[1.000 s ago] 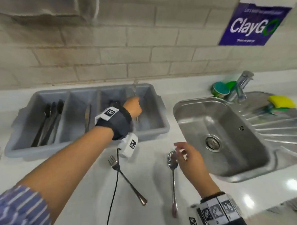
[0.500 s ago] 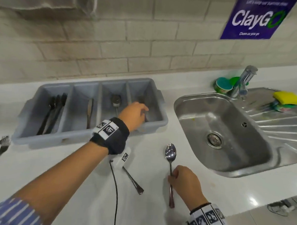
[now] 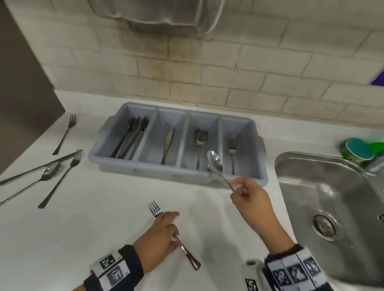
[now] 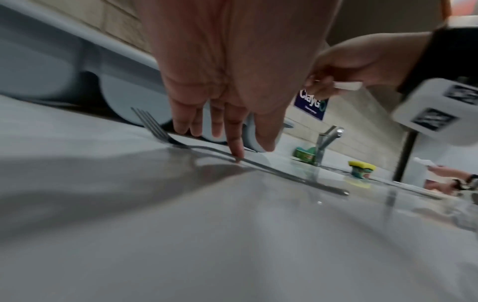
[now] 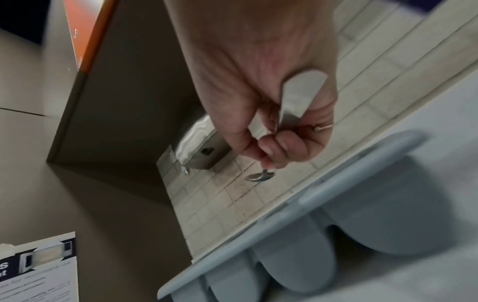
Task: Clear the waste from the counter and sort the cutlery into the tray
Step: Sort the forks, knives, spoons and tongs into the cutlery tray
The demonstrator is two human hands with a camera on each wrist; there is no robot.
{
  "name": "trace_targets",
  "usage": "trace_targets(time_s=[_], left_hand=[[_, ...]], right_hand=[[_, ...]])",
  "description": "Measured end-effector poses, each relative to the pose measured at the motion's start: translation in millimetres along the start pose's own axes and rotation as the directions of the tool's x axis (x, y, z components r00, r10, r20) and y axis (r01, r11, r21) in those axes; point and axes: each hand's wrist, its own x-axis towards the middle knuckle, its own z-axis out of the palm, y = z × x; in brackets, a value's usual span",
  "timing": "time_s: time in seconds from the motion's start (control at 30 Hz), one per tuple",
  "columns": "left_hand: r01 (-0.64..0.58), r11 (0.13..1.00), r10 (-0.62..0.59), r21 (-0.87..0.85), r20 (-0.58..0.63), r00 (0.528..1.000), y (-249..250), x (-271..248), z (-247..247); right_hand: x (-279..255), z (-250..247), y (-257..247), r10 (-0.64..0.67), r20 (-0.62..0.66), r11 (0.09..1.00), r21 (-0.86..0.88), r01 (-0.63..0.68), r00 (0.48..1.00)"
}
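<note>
— While our right hand (image 3: 253,204) pinches the spoon (image 3: 215,162) by its handle, where is the bowl?
— Up over the front wall of the tray (image 3: 177,177), by the two rightmost compartments. Our left hand (image 3: 159,233) reaches down, fingers straight, one tip touching the fork (image 3: 155,209) lying on the counter (image 3: 96,229).

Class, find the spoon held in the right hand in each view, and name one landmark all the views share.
Head: spoon centre-right, raised before the tray.
Left wrist: handle end only, upper right.
Right wrist: centre, gripped in the right hand.
Shared landmark: the grey tray.
</note>
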Motion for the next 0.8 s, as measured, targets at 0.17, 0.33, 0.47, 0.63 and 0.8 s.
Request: trace_targets(time_s=[0.17,0.33,0.47,0.63,0.8], left_hand=[[0.156,0.980,-0.182,-0.125,-0.225,0.957,-35.4,-16.2,-5.6],[0.364,0.914,-0.388,-0.181,-0.124,0.913,-45.4,-29.8,-15.7],[0.430,0.862,-0.467,-0.267,-0.092,0.879,-50.5,-27.6,-17.8],[0.461,0.821,-0.518,-0.337,-0.100,0.850,-52.9,-20.6,-25.5],[0.299,0.759,-0.441,-0.579,-0.118,0.890,-37.9,-24.1,-58.1]], right_hand=[[111.6,58.1,-43.1,-0.024,0.017,0.998,-0.066,0.025,1.000],[165.5,102.4,-51.6,0.036,0.099,0.933,-0.360,0.002,0.994],[174.4,119.6,-44.0,0.098,0.157,0.872,-0.490,-0.009,0.983],[169.8,118.5,-38.7,0.084,0.137,0.925,-0.378,-0.027,0.987],[117.8,81.7,-33.5,-0.100,0.059,0.992,-0.067,0.104,0.993]])
